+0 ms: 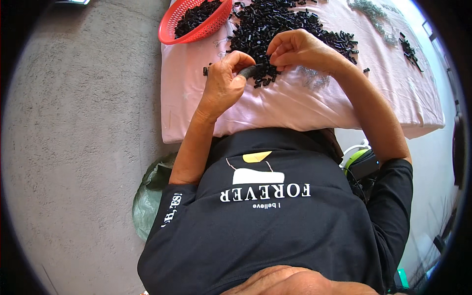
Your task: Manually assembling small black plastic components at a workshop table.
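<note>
My left hand (225, 82) is closed at the near edge of a pile of small black tube-shaped parts (268, 29). A dark grey, rounded piece (250, 71) shows at its thumb and index fingertips; whether it is held or covers a finger I cannot tell. Just to the right, my right hand (304, 50) is over the pile with thumb and index finger pinched together. What sits in that pinch is too small to make out. The two hands are a short gap apart, fingertips facing each other.
A red perforated basket (164, 30) with more black parts stands at the far left of the pink cloth-covered table (196, 115). Clear, shiny small pieces (314, 78) lie near my right wrist, others (376, 19) farther back. A separate black cluster (410, 51) lies right.
</note>
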Motion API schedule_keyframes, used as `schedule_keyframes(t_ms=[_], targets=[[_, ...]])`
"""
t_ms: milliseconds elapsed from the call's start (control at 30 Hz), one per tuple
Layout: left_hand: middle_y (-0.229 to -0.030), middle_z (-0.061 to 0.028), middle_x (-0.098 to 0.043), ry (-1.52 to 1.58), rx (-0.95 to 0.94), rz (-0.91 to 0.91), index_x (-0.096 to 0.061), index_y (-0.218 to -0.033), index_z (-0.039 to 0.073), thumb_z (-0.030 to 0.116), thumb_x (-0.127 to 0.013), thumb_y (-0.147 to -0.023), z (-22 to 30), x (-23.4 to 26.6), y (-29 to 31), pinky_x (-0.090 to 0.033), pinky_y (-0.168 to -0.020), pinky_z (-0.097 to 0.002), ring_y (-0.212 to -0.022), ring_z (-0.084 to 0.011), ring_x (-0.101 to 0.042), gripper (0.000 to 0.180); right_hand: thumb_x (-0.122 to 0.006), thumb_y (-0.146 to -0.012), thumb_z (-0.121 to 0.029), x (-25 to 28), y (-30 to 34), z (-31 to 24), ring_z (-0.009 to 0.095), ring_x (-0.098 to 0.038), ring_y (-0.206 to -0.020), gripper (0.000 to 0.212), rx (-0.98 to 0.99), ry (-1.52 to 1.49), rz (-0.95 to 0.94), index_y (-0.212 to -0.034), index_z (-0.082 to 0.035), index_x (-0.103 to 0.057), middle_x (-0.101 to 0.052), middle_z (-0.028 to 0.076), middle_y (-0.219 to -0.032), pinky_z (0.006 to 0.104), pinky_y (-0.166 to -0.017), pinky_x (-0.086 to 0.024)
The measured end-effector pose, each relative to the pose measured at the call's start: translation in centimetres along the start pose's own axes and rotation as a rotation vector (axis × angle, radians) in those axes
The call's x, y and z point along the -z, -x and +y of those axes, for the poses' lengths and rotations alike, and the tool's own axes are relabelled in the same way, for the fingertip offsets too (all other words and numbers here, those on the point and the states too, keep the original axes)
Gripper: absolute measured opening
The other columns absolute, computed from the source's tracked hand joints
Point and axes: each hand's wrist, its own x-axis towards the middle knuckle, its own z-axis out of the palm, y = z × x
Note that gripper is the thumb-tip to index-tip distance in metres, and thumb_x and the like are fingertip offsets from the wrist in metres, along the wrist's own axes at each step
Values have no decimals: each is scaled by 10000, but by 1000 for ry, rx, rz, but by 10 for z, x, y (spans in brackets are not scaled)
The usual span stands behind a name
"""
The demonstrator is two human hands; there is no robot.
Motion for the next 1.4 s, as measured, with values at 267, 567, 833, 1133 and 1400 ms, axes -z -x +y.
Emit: schedule_keyframes(t_ms=[267, 567, 833, 1133, 1400], targets=[[-895, -29, -624, 133, 8, -37, -603, -993, -38, -125, -514, -819, 15, -12, -9, -490, -807, -226, -850, -85, -601, 214, -662, -857, -71, -2, 4, -5, 83, -654, -741, 174, 43, -47, -98, -1014, -4, -625, -675, 36, -848, 201, -662, -526], [-841, -178, -625, -82, -279, -84, -646, -874, -6, -54, -573, -717, 23, -44, -17, -519, -707, -374, -777, -336, -633, 179, -641, -887, -160, 18, 4, -11, 61, -615, -732, 164, 56, -109, 140, -998, -39, -628, -656, 21, -840, 196, -697, -509], [-918, -174, -610, -268, -488, -164, -646, -917, 4, -72, -519, -660, 26, -68, -19, -512, -770, -395, -852, -360, -618, 297, -640, -896, -203, 20, 3, -6, 60, -608, -747, 197, 85, -125, 213, -1021, -50, -627, -654, 31, -867, 193, -711, -506], [-864, -167, -598, -340, -445, -165, -626, -860, 0, -47, -525, -668, 27, -67, -16, -502, -757, -413, -834, -363, -609, 222, -640, -904, -189, 20, 3, -4, 66, -627, -750, 190, 60, -118, 176, -1025, -42, -634, -670, 33, -876, 200, -713, -520], [-847, -170, -592, -345, -451, -134, -611, -841, -4, -54, -522, -648, 22, -68, -13, -503, -741, -416, -817, -363, -607, 219, -637, -905, -168, 19, 2, -2, 74, -639, -752, 186, 30, -114, 90, -1027, -27, -633, -674, 41, -881, 204, -701, -525]])
